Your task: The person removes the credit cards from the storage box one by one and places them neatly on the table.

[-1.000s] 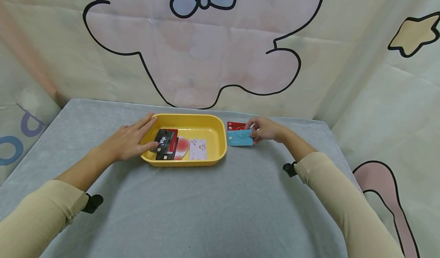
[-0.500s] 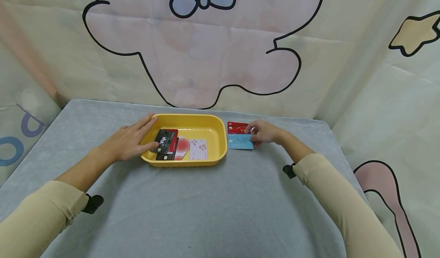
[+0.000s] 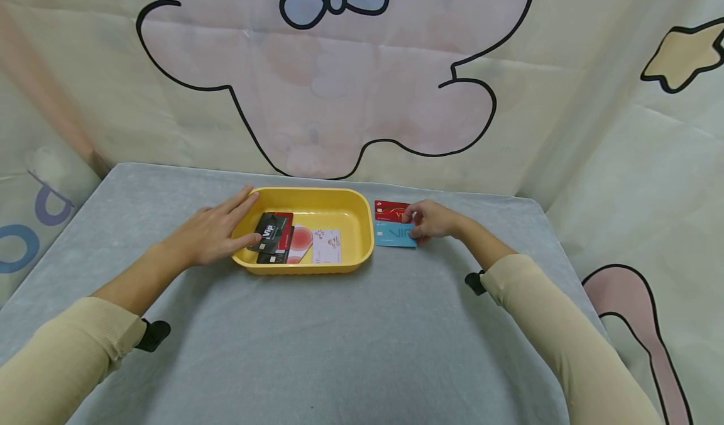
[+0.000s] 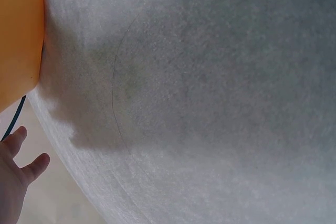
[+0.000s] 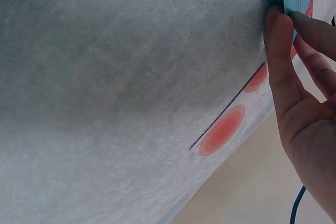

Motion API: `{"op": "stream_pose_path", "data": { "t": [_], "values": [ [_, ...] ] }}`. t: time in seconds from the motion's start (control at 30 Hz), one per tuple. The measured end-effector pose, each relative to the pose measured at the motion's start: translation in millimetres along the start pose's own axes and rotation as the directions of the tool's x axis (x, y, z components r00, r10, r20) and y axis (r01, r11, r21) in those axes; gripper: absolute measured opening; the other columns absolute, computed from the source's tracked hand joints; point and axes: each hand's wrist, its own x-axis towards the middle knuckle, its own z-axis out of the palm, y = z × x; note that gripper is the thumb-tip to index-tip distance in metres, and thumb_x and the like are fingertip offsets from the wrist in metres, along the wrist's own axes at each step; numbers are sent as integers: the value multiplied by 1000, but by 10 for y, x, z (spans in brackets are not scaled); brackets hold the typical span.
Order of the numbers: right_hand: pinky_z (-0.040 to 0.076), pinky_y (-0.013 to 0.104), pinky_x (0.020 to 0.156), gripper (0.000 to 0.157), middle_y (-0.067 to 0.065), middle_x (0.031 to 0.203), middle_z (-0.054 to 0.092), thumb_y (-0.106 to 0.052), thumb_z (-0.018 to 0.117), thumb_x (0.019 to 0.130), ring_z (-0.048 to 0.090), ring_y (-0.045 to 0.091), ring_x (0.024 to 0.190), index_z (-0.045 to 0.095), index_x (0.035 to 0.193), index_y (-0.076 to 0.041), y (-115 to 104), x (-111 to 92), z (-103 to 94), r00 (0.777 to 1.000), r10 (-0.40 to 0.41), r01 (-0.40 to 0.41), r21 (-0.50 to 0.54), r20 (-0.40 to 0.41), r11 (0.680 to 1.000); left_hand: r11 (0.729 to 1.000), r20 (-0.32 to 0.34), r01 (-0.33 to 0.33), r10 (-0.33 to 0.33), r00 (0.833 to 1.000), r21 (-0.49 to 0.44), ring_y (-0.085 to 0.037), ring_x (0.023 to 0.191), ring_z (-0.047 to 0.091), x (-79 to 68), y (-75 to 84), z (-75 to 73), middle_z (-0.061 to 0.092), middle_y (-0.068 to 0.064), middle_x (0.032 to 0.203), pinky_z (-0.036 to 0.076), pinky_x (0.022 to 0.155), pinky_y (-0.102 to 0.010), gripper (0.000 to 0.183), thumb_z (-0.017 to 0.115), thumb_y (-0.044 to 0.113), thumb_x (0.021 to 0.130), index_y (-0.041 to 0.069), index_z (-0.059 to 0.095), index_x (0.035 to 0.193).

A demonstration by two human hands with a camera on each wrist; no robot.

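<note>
My left hand [image 3: 217,231] rests on the left rim of the yellow tray [image 3: 362,249], fingers extended, the thumb reaching over the rim near the cards. Inside the tray, a black VIP card [image 3: 270,231] overlaps other dark cards, beside a white card with a pink circle [image 3: 300,241] and a pale printed card [image 3: 326,246]. Right of the tray, my right hand [image 3: 434,219] pinches a light blue VIP card [image 3: 393,234] by its right edge, thumb against forefinger. A red card [image 3: 389,210] lies just behind it, partly covered by the fingers.
In the right wrist view, a white card with pink circles [image 5: 226,127] lies on the grey cloth [image 5: 105,77] near the right hand. A printed curtain [image 3: 328,85] hangs behind the table's far edge. Dark devices [image 3: 154,336] stick out from the sleeve cuffs.
The right hand has brought the blue card slightly toward me, so more of the red card behind it shows. The left hand and the tray stay in place.
</note>
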Motion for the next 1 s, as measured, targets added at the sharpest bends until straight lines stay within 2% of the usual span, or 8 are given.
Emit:
{"op": "stream_pose_path", "data": {
  "t": [0.33,0.63,0.8,1.0],
  "values": [
    [58,30,74,37,17,109,56,-8,71,90,58,28,95,57,124,0,-39,-32,-20,1000,-5,5,-31,-18,1000,1000,-1,-5,5,1000,-2,-45,142,31,7,13,-13,8,-17,166,32,103,-71,89,50,57,96,6,14,159],
    [59,31,76,47,17,109,55,-13,73,90,62,24,82,54,132,-1,-59,-54,-42,1000,30,-30,-6,9,1000,1000,0,-7,7,1000,-2,-45,143,30,20,8,-10,8,-17,166,33,103,-71,89,50,58,96,6,15,159],
    [59,33,76,47,20,113,57,-16,68,94,66,26,78,52,136,-1,-65,-50,-48,999,29,-30,4,25,1000,1000,-3,-13,13,1000,-3,-45,143,30,14,9,-13,8,-17,166,33,104,-70,89,50,57,96,6,15,159],
    [59,33,76,44,22,120,57,-21,60,99,68,26,80,51,138,-2,-66,-50,-65,999,48,-49,21,20,999,1000,-1,-14,14,1000,-6,-45,143,29,0,8,-16,8,-18,166,33,104,-70,88,49,57,96,6,15,159]
  ]
}}
